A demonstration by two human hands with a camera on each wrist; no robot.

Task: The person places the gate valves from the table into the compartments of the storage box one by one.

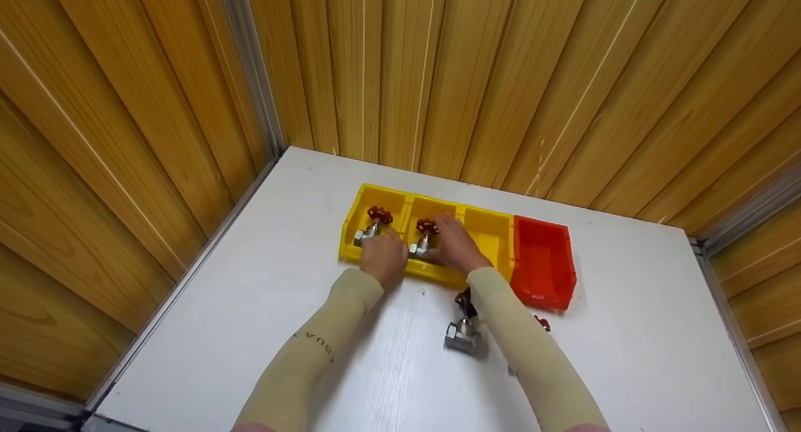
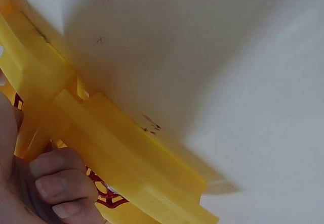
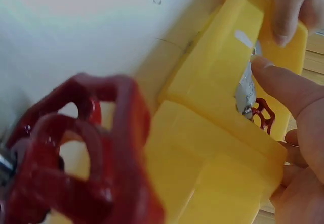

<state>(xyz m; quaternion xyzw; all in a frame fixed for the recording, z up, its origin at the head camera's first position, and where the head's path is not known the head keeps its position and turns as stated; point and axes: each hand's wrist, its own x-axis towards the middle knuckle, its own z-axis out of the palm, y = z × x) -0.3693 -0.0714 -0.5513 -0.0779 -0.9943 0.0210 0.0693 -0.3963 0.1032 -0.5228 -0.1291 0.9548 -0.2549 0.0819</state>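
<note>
Three yellow bins stand side by side. My left hand (image 1: 385,257) grips the wall between the left bin (image 1: 346,247) and the middle yellow bin (image 1: 438,201), fingers curled on one side and thumb on the other. My right hand (image 1: 460,244) straddles the middle bin's other side wall, its thumb (image 3: 276,77) reaching in over a gate valve (image 1: 418,250) with a red handwheel. Another gate valve (image 1: 369,233) lies in the left bin. The right fingers are partly hidden behind the yellow wall in the right wrist view.
The right yellow bin (image 1: 494,222) adjoins a red bin (image 1: 543,257). On the white table (image 1: 263,294), a gate valve (image 1: 463,335) lies near my right forearm. A red handwheel (image 1: 542,323) shows past that forearm. Wood-patterned panels (image 1: 450,75) rise behind the table.
</note>
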